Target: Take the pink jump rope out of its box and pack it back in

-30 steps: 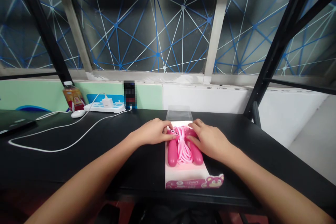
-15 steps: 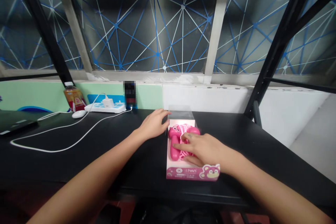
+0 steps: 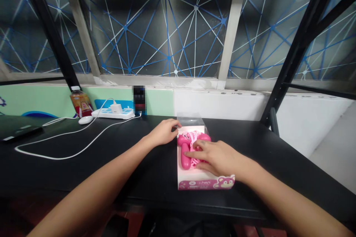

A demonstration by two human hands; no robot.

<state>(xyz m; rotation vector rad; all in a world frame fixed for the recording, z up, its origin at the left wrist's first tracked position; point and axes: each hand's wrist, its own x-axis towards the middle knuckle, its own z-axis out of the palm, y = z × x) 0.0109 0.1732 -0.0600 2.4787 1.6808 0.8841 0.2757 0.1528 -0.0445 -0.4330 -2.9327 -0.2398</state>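
A pink jump rope (image 3: 185,157) with bear-head handles and a bundled pale pink cord lies in an open-topped cardboard box (image 3: 183,181). The box has a pink front strip with a printed bear, and a clear plastic cover (image 3: 191,121) shows at its far end. My left hand (image 3: 164,132) grips the box's far left edge, with fingertips and thumb at that corner. Over the cord and the right handle, my right hand (image 3: 215,157) is curled around the jump rope, hiding much of that handle.
The box rests on a black desk (image 3: 133,181). At the back left stand a drink bottle (image 3: 80,102), a white power strip (image 3: 125,113) with a charger, and a white mouse (image 3: 85,120). A white cable (image 3: 55,158) loops across the left side. Black metal posts (image 3: 289,63) flank the window.
The view shifts slightly. Both hands stay at the box in nearly the same pose, and the clear cover's right edge shows more by the far end.
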